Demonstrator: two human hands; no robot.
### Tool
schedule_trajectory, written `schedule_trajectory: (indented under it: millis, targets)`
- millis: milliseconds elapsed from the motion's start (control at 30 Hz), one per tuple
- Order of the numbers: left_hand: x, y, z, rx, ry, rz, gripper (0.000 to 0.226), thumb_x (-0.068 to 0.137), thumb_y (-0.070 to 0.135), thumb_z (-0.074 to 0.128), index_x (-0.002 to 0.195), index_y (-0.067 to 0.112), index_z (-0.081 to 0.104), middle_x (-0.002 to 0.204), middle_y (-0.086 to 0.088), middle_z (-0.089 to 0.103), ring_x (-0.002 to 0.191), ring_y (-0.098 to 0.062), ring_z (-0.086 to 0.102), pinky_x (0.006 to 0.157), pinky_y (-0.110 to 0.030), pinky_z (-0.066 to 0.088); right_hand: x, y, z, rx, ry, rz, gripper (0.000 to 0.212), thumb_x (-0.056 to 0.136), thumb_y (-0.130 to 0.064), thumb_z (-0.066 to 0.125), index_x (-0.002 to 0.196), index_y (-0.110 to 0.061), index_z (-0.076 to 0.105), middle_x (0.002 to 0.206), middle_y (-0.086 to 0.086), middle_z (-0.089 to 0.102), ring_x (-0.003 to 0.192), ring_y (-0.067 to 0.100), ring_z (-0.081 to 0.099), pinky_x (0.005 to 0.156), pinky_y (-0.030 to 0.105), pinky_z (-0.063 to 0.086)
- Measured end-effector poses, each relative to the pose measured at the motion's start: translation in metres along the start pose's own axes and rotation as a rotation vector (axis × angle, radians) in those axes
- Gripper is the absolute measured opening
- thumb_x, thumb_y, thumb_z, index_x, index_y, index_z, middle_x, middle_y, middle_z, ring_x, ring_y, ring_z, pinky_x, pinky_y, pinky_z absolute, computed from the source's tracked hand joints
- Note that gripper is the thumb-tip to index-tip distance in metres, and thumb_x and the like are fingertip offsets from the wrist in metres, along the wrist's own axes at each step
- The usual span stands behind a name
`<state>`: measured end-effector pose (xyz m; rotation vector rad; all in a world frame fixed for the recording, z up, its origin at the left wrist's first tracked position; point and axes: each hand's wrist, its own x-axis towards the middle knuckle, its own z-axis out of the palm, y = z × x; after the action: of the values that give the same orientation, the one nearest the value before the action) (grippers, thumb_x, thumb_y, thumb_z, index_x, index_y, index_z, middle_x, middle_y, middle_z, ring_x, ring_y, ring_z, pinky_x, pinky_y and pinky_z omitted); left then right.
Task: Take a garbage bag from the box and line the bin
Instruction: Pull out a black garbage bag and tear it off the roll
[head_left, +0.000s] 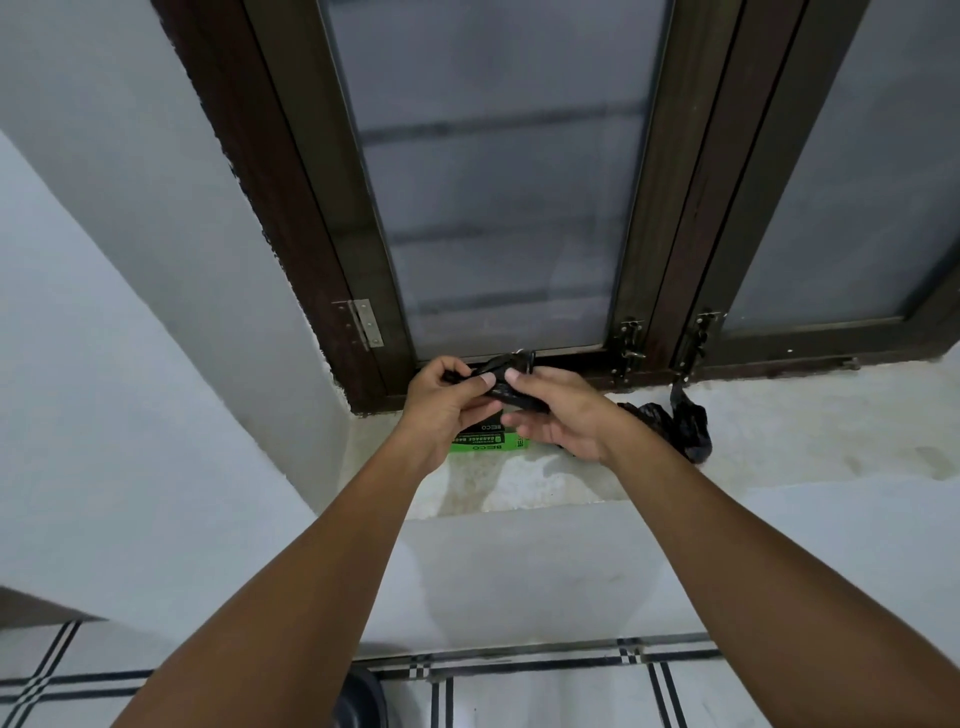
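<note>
While a green cardboard box (488, 441) lies on the rough stone sill (779, 431), the left hand (447, 400) and right hand (561, 415) above it pinch a folded, glossy black garbage bag (501, 376).

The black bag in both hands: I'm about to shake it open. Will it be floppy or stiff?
Likely floppy: the bag crumples between the left hand and right hand. Probably light, since fingertips alone hold it. Its glossy film may slip.

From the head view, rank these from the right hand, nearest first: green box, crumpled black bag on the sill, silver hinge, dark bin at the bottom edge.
1. green box, just left, partly under the right hand.
2. crumpled black bag, right, on the sill.
3. silver hinge, upper left.
4. dark bin, far below.
</note>
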<state>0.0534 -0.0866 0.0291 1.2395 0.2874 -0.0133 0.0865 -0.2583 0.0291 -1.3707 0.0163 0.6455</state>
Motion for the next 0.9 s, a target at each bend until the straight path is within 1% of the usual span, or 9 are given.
schedule_trajectory:
  millis: [100,167,233,333,400,533,700,833,900]
  targets:
    - [0.001,-0.001,-0.008,0.197,0.066,0.054,0.022,0.093,0.005,0.076,0.085,0.015,0.058,0.096,-0.009,0.069,0.088,-0.024,0.074,0.081,-0.032,0.064,0.008,0.004,0.004,0.086,0.126,-0.092,0.002,0.098,-0.008,0.065,0.098,-0.007,0.066,0.086,0.013,0.067,0.061,0.015,0.062,0.051,0.018,0.054]
    - [0.006,-0.005,-0.015,0.469,0.144,0.149,0.020,0.092,0.013,0.079,0.086,0.019,0.061,0.092,0.000,0.068,0.093,-0.022,0.069,0.086,-0.036,0.058,0.014,0.005,0.004,0.019,0.253,-0.120,0.007,0.099,-0.006,0.062,0.094,-0.010,0.065,0.085,0.011,0.065,0.057,0.014,0.057,0.050,0.018,0.053]
    - [0.010,-0.009,-0.026,0.851,0.181,0.240,0.017,0.090,0.024,0.081,0.100,0.023,0.067,0.105,0.003,0.069,0.104,-0.021,0.066,0.095,-0.039,0.056,0.016,0.006,0.001,-0.121,0.373,-0.133,0.013,0.101,-0.007,0.059,0.092,-0.014,0.065,0.083,0.007,0.065,0.056,0.012,0.055,0.049,0.019,0.050]
    - [0.013,-0.015,-0.045,1.540,0.114,0.274,0.046,0.089,0.040,0.078,0.132,0.033,0.061,0.130,0.002,0.063,0.123,-0.026,0.055,0.104,-0.046,0.042,0.019,0.009,-0.010,-0.308,0.488,-0.137,0.019,0.099,-0.009,0.056,0.082,-0.015,0.061,0.075,0.008,0.059,0.059,0.018,0.052,0.051,0.028,0.043]
    - [0.013,-0.020,-0.053,1.731,0.046,0.233,0.062,0.089,0.039,0.074,0.145,0.035,0.050,0.139,-0.002,0.059,0.129,-0.030,0.049,0.106,-0.049,0.037,0.018,0.011,-0.014,-0.384,0.514,-0.148,0.015,0.092,-0.012,0.060,0.078,-0.015,0.056,0.072,0.010,0.052,0.065,0.022,0.049,0.059,0.034,0.040]
    - [0.015,-0.031,-0.064,1.833,0.035,0.216,0.056,0.093,0.027,0.066,0.146,0.029,0.050,0.143,-0.005,0.057,0.135,-0.032,0.045,0.109,-0.048,0.042,0.013,0.010,-0.015,-0.491,0.510,-0.126,0.028,0.082,-0.013,0.064,0.065,-0.018,0.042,0.064,0.007,0.043,0.059,0.021,0.042,0.060,0.035,0.034]
    - [0.012,-0.026,-0.069,1.759,0.065,0.244,0.053,0.096,0.030,0.069,0.146,0.025,0.051,0.143,-0.006,0.058,0.131,-0.032,0.049,0.107,-0.043,0.048,0.015,0.006,-0.017,-0.589,0.555,-0.100,0.040,0.083,-0.009,0.061,0.057,-0.020,0.033,0.057,0.003,0.035,0.056,0.022,0.039,0.058,0.032,0.030]
    - [0.008,-0.023,-0.068,1.551,0.007,0.262,0.058,0.094,0.025,0.074,0.147,0.027,0.051,0.141,-0.005,0.056,0.127,-0.029,0.056,0.108,-0.042,0.050,0.016,0.003,-0.010,-0.541,0.467,-0.049,0.027,0.078,-0.007,0.060,0.063,-0.018,0.040,0.066,0.009,0.041,0.059,0.023,0.048,0.051,0.028,0.028]
    - [0.007,-0.024,-0.063,1.409,-0.055,0.258,0.058,0.093,0.018,0.076,0.145,0.024,0.052,0.139,-0.005,0.054,0.125,-0.026,0.058,0.109,-0.039,0.051,0.017,0.002,-0.006,-0.541,0.392,-0.057,0.019,0.082,-0.006,0.066,0.075,-0.017,0.052,0.073,0.007,0.055,0.057,0.021,0.053,0.047,0.023,0.033]
